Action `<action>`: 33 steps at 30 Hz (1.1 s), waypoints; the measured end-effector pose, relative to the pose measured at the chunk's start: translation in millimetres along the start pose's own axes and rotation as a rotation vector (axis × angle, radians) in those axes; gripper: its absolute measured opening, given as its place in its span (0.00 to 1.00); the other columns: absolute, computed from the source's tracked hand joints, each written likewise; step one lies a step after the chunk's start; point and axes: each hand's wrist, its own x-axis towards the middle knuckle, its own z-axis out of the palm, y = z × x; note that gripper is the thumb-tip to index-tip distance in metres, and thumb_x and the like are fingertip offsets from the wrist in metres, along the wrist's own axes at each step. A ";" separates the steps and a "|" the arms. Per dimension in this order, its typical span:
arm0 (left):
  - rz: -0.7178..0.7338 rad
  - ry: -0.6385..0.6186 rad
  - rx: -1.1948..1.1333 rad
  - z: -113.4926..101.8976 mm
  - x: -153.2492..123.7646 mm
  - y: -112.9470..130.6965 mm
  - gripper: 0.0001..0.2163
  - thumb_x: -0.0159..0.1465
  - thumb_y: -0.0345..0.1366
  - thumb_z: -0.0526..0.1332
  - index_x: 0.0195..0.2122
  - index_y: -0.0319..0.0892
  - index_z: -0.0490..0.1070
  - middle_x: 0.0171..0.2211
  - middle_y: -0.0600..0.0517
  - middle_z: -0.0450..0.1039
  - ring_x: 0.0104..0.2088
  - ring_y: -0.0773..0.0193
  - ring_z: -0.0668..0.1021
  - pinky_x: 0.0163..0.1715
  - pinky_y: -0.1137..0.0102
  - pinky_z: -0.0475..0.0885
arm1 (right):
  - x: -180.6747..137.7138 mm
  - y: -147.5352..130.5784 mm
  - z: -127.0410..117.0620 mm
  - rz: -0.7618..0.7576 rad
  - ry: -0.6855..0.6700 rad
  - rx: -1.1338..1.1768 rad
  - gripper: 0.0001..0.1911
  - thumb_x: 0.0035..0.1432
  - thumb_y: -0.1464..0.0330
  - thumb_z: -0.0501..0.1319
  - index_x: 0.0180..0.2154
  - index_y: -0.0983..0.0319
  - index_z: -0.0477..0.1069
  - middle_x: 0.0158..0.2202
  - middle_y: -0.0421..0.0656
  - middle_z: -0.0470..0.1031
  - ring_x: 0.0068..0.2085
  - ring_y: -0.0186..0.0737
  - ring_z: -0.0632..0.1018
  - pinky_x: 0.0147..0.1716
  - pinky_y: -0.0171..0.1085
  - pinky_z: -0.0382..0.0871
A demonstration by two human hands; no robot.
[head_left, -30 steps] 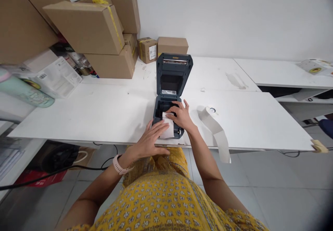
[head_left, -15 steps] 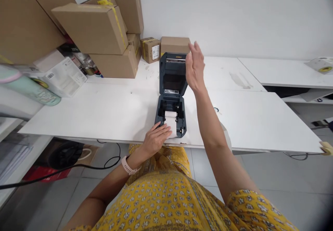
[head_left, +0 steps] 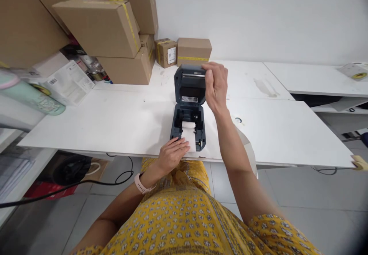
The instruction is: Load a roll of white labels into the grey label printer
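A dark grey label printer (head_left: 187,126) stands open near the front edge of the white table (head_left: 115,125). Its hinged lid (head_left: 188,84) is raised. My right hand (head_left: 215,84) grips the lid's top right corner, fingers curled over it. A strip of white label paper (head_left: 188,132) runs out of the printer's bay toward me. My left hand (head_left: 171,154) lies flat on the paper's front end at the printer's lower left, fingers stretched out. A pale watch sits on that wrist.
Stacked cardboard boxes (head_left: 100,25) fill the back left, with two small boxes (head_left: 194,50) behind the printer. A white packet (head_left: 64,82) and a mint bottle (head_left: 31,96) lie at the left. A label backing strip (head_left: 250,147) hangs off the table right of my arm. Cables run below.
My right hand left the paper in the printer bay, rose to the lid and now grips its top corner. The lid has tipped a little forward. My left hand stays on the paper.
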 end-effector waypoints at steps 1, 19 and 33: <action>-0.001 0.007 -0.016 -1.1 -1.9 1.3 0.11 0.70 0.30 0.57 0.45 0.45 0.80 0.45 0.50 0.83 0.51 0.59 0.83 0.54 0.58 0.77 | -14.0 -7.3 -3.3 -0.009 0.021 0.031 0.24 0.73 0.54 0.42 0.49 0.53 0.73 0.52 0.46 0.75 0.59 0.48 0.73 0.62 0.56 0.63; -0.270 0.312 0.022 -1.5 -20.5 14.4 0.16 0.64 0.41 0.65 0.54 0.52 0.73 0.63 0.46 0.65 0.64 0.49 0.65 0.62 0.50 0.63 | -212.7 -47.6 -15.7 0.403 -0.044 0.183 0.09 0.67 0.63 0.58 0.47 0.52 0.75 0.70 0.40 0.60 0.74 0.51 0.52 0.69 0.65 0.48; -1.091 0.135 -0.984 7.0 21.0 -26.8 0.33 0.59 0.49 0.68 0.63 0.42 0.64 0.63 0.41 0.70 0.62 0.46 0.71 0.61 0.54 0.69 | -217.2 -40.3 -1.1 0.938 -0.057 0.536 0.49 0.56 0.47 0.64 0.71 0.53 0.47 0.73 0.49 0.51 0.71 0.55 0.58 0.70 0.59 0.53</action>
